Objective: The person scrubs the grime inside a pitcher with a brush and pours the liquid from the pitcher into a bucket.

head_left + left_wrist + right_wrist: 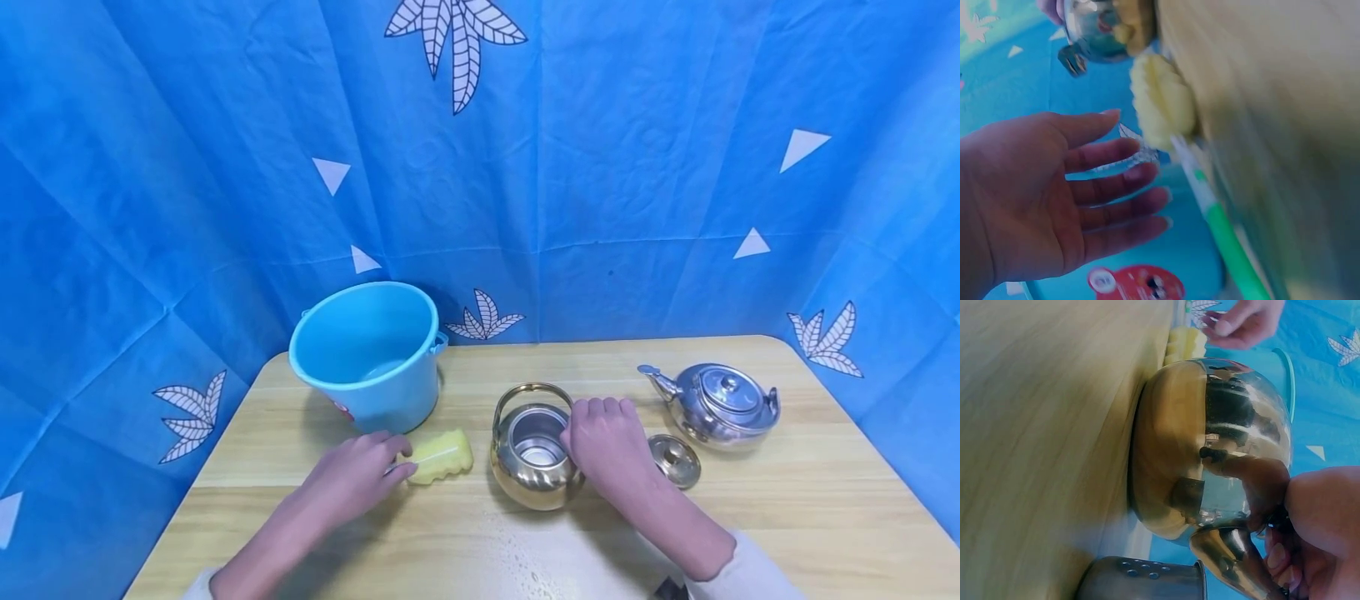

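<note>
A yellow sponge (438, 457) lies left of the golden kettle (536, 479); the left wrist view shows a green handle (1229, 247) running from the sponge (1160, 100). My left hand (352, 475) hovers at the sponge's left end, its fingers (1141, 178) spread and loosely bent, holding nothing. The kettle stands lidless, with its arched handle (528, 387) raised. My right hand (611, 446) has curled fingers around the handle's right side, by the spout (1229, 550); the grip itself is partly hidden.
A light blue bucket (397, 392) stands at the back left. A golden lid (675, 461) lies right of my right hand, with a silver teapot (723, 408) behind it. A perforated metal cylinder (1147, 581) shows in the right wrist view. Water drops dot the front of the table (480, 567).
</note>
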{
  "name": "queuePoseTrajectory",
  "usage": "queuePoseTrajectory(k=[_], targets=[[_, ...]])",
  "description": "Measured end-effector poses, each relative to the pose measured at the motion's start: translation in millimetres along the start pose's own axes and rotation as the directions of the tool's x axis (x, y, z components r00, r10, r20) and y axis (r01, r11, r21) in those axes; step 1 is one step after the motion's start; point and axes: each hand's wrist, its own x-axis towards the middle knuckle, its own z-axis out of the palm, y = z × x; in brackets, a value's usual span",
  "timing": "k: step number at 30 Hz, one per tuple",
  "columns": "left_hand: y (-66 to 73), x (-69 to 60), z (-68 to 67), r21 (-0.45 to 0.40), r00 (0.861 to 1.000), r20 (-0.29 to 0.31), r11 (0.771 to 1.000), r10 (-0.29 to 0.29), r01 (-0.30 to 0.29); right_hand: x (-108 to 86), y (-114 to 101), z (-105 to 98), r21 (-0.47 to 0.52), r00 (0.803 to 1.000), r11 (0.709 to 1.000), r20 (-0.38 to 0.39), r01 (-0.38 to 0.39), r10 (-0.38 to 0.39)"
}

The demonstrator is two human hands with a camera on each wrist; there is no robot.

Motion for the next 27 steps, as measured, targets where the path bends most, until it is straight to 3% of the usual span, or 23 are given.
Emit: queuePoseTrajectory(k=[5, 11, 16, 23, 25, 27], targets=[[22.1, 14.7, -7.9, -0.091, 0.999, -0.02, 0.995, 0.039, -0.041, 0.3, 0.9, -1.2, -0.002, 1.0, 1.0, 0.021, 0.002, -0.002], [43.1, 30.7, -13.9, -0.216, 0.994, -0.037, 0.971, 0.098, -0.104, 1.6, 3.3, -2.7, 0.003, 0.999, 1.0, 0.039, 0.011, -0.011], [55.4, 41.7, -14.3, -0.254, 0.994, 0.005, 0.962, 0.105, -0.1, 5.3, 6.2, -8.1, 0.091, 0.985, 0.996, 0.171, -0.009, -0.007], [70.3, 51.9, -9.9, -0.281, 0.991, 0.066, 0.955, 0.115, -0.092, 16.7, 15.7, -19.0, 0.27, 0.901, 0.958, 0.433, -0.093, -0.034], [73.0, 54.0, -8.2, -0.286, 0.99, 0.074, 0.954, 0.117, -0.091, 20.5, 18.6, -23.4, 0.315, 0.866, 0.941, 0.497, -0.124, -0.053], [75.1, 56.0, -6.9, -0.294, 0.99, 0.088, 0.952, 0.111, -0.081, 24.9, 22.0, -27.3, 0.345, 0.816, 0.923, 0.574, -0.17, -0.064]])
